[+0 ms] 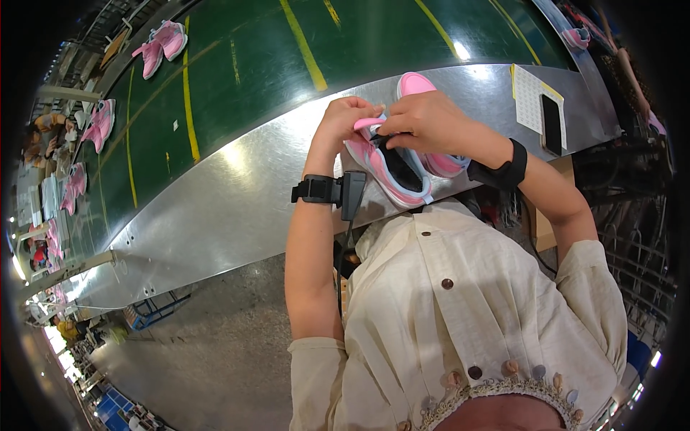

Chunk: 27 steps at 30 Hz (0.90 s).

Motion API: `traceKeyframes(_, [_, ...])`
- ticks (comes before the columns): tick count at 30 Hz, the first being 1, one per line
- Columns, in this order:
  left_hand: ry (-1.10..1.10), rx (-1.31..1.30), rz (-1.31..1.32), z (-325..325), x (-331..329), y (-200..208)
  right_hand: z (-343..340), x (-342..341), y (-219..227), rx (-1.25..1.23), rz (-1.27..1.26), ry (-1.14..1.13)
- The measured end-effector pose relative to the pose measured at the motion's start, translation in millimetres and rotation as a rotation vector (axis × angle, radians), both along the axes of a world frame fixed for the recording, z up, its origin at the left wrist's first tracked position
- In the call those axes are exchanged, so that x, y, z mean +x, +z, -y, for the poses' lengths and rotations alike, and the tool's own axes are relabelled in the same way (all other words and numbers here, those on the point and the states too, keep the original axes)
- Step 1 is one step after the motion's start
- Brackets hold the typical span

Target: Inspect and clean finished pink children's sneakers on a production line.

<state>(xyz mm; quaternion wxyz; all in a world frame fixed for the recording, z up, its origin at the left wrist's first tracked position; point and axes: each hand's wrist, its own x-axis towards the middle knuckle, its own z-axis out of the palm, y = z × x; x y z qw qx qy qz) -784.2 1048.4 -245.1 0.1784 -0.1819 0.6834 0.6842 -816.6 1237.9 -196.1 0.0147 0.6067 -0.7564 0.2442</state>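
Note:
A pink sneaker (391, 177) with pale blue edging and a dark inside lies on the metal table edge, heel toward me. My left hand (341, 123) is closed at the far left of this shoe, its fingertips pinching a pink strap or tongue piece (369, 123). From the right, my right hand (431, 123) bends over the same spot, fingers closed at the shoe's opening; the exact grip is partly hidden. A second pink sneaker (415, 84) lies just right of the first, partly covered by my right hand.
Beyond the metal table (237, 208) runs a green conveyor belt (244, 79) with yellow lines. Pink shoes (162, 47) sit on it at the left. At the right are a phone (551, 123) and a white printed sheet (528, 93). A cable hangs from my left wrist device (352, 194).

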Motion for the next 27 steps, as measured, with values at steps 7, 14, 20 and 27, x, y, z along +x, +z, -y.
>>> traceKeyframes(7, [0.013, 0.043, -0.005, -1.2, 0.3, -3.2, -0.6, -0.9, -9.3, 0.016, 0.010, 0.007])
traceKeyframes(14, [0.028, 0.067, 0.004, -3.7, 0.0, -5.4, -0.3, -8.6, -14.1, 0.053, 0.019, 0.003])
traceKeyframes(20, [-0.019, 0.033, -0.011, -7.2, -5.2, -5.4, -7.7, -9.2, -16.2, -0.087, 0.009, 0.022])
traceKeyframes(27, [-0.019, -0.166, -0.183, 1.6, -5.0, -1.0, -41.9, -15.0, -4.7, -0.293, 0.637, -0.270])
